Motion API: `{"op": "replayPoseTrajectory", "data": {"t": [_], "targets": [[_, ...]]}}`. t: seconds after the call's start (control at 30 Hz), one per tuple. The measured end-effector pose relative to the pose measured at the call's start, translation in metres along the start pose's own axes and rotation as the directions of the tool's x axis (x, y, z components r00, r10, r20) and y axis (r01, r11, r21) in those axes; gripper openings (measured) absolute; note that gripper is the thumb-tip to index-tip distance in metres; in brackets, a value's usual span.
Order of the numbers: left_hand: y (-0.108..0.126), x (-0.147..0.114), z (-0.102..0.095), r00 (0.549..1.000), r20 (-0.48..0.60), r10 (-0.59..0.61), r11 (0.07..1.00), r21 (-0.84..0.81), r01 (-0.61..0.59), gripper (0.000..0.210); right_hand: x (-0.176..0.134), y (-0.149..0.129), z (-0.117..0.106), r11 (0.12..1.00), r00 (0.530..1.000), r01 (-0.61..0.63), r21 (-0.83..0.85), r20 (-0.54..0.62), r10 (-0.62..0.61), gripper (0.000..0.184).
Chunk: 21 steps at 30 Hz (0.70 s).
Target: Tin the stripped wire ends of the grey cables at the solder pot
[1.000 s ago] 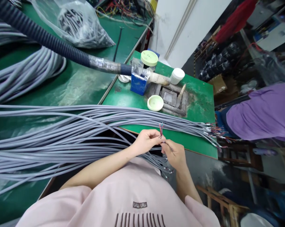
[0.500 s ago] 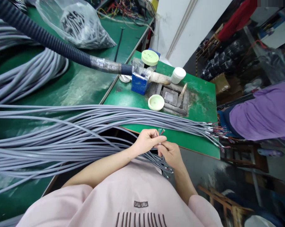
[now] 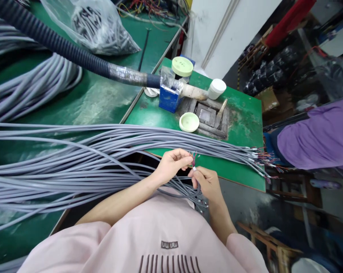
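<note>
Between my right thumb and fingers is a grey cable (image 3: 199, 187), pinched just below its white collar, its end pointing away from me. Thin coloured wires (image 3: 194, 159) fan out of that end. My right hand (image 3: 207, 181) is closed around the cable. My left hand (image 3: 173, 163) is beside the wires, thumb and fingertips closed on some of them at their left side. Many grey cables (image 3: 148, 137) run across the bench beyond my hands, their stripped ends (image 3: 262, 155) at the right. Another bunch (image 3: 103, 185) lies nearer my body, its ends below my right hand.
A solder pot (image 3: 207, 115) with a brush-like tool is set in the green table (image 3: 245, 117). Around it stand a pale green lid (image 3: 189, 122), a white jar (image 3: 216, 89) and an extraction hose (image 3: 126, 74). At the right is a person in purple (image 3: 316, 132).
My hands have drawn slightly apart. The left has moved up and to the left, leaving the white collar and coloured wires more exposed above my right hand.
</note>
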<state>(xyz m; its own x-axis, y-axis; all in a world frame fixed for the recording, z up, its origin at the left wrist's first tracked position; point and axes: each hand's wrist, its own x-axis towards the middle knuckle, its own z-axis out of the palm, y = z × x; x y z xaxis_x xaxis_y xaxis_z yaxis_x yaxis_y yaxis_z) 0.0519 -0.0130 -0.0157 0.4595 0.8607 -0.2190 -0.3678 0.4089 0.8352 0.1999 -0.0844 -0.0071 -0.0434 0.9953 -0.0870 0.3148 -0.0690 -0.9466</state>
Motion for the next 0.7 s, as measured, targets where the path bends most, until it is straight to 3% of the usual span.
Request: {"op": "replayPoseTrajectory", "data": {"t": [0.33,0.7], "targets": [[-0.008,0.000,-0.006,1.000,-0.021,0.008,1.000,0.004,-0.008,0.028,-0.001,0.009,0.002,0.993,0.996,-0.031,0.118,-0.077,0.040,0.033],[-0.010,0.000,-0.005,0.999,-0.038,-0.001,1.000,-0.010,0.001,0.026,-0.001,0.026,0.004,0.947,0.997,-0.021,0.321,-0.064,0.044,0.029]]}}
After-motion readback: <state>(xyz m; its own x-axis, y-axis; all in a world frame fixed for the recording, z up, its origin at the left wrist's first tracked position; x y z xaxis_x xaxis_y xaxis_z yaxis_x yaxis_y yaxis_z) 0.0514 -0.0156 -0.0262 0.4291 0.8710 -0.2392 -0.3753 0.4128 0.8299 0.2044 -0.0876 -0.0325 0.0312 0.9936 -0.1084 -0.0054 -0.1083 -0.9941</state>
